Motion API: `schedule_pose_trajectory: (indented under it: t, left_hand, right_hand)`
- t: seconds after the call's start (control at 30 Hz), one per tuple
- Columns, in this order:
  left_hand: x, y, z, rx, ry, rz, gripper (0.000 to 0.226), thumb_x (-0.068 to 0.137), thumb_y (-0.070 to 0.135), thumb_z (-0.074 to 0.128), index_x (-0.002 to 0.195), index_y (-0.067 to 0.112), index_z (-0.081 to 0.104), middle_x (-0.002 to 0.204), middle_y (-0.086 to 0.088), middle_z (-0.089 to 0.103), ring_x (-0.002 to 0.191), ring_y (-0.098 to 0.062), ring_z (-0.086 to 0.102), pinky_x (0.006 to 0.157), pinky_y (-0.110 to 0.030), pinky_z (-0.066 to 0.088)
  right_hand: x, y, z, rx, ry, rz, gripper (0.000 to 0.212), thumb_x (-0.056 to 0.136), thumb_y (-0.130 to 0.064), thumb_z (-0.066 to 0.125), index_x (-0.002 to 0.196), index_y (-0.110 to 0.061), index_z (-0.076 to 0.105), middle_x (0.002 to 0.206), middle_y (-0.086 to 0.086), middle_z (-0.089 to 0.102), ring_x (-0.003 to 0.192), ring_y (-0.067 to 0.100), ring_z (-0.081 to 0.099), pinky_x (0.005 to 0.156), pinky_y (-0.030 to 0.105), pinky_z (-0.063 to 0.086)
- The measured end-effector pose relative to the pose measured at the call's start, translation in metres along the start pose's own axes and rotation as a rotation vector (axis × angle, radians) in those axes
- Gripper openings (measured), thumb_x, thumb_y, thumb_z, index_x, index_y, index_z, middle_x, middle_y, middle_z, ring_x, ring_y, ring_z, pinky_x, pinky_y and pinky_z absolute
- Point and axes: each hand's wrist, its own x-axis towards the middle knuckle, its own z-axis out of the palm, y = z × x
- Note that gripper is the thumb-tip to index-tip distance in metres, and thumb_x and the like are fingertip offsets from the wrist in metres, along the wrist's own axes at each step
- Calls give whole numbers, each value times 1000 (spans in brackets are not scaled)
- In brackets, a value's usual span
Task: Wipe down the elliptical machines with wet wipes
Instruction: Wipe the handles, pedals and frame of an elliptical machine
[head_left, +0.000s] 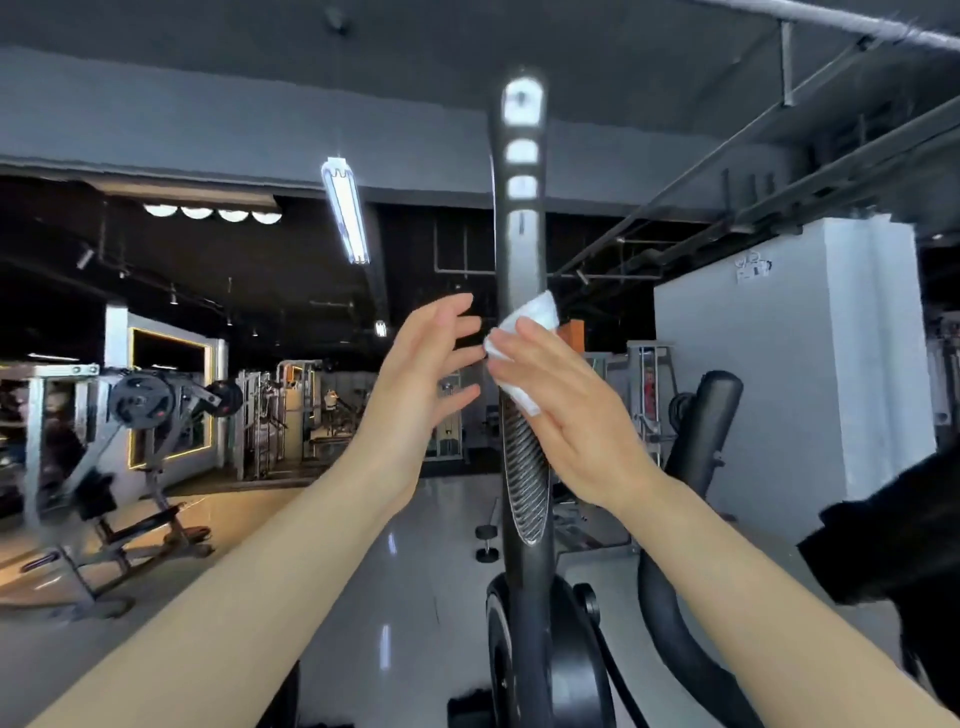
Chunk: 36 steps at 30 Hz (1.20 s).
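Observation:
A black elliptical handlebar (521, 249) rises upright through the middle of the view, with a ribbed grip section (524, 478) lower down and its flywheel housing (545, 660) at the bottom. My right hand (561, 410) presses a white wet wipe (535, 314) against the bar just above the ribbed grip, fingers fairly straight over the wipe. My left hand (421, 374) hovers a little left of the bar, fingers spread and straight, holding nothing and apart from the bar.
A second black handle (701, 431) curves up at the right, beside a white wall block (805, 364). A weight machine with plates (140, 415) stands at the left on the glossy floor. Small dumbbells (485, 543) lie behind the bar.

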Motion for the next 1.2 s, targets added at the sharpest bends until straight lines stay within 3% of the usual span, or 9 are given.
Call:
schedule_pose_trajectory:
  t: [0.17,0.4,0.5,0.6,0.67,0.8,0.93,1.07,1.2]
  left_hand:
    - [-28,-22,1,33,-20,-85,27,103,43,35,121,37,54,131,9,57,121,-4,54,102,-39,49]
    - [-52,-31,-5,101,-76,-172,28,101,45,33,123,40,50,139,7,49,124,-7,51,100,-42,50]
    - [-53,-33,-4,95,-59,-197,24,103,44,32,119,42,51,136,9,51,122,-6,52,102,-45,48]
    - [-47,-28,3,74,-54,-217,24,104,43,33,121,41,50,133,11,53,123,-8,52,106,-47,45]
    - [-42,-22,12,54,-69,-226,21,106,42,33,118,42,51,125,15,56,119,-5,52,107,-46,44]
    - [-42,-22,19,5,-100,-226,18,104,46,36,115,51,49,126,20,56,121,-1,51,110,-47,39]
    - [-44,-29,14,-43,-126,-212,26,95,51,43,121,51,45,132,23,53,128,-1,47,113,-47,37]
    - [-46,-33,20,-9,-142,-192,30,99,49,39,128,52,46,143,24,45,131,5,41,115,-43,34]
    - [-47,-33,19,20,-117,-209,31,104,43,35,133,43,47,140,22,47,132,1,41,113,-41,36]
  right_hand:
    - [-93,-28,25,-58,-202,-10,53,106,-16,16,129,0,60,145,8,50,145,18,27,122,35,16]
    - [-158,-48,29,-207,-403,-172,45,87,-2,40,123,-6,65,137,4,58,137,19,40,121,31,20]
    - [-143,-61,14,40,-146,84,40,89,8,44,123,-2,64,137,8,57,137,21,43,119,31,27]
    - [-83,-51,-6,237,184,353,31,100,-2,46,125,0,63,138,10,56,135,18,47,117,37,32]
    - [-40,-33,-15,346,310,511,32,103,-8,44,130,-3,61,142,3,51,135,5,43,116,25,29]
    - [-8,-30,6,446,279,644,40,106,-14,39,145,-11,45,152,-3,40,137,-4,32,117,18,23]
    - [-71,-62,44,538,324,680,44,106,-15,37,150,-17,35,155,-12,34,142,-4,29,117,17,21]
    - [-145,-88,70,496,286,659,55,99,6,36,147,-20,34,156,-13,33,144,6,31,116,20,25]
    - [-139,-94,64,607,386,741,49,99,3,38,136,-27,49,144,-22,47,136,-1,41,112,15,30]
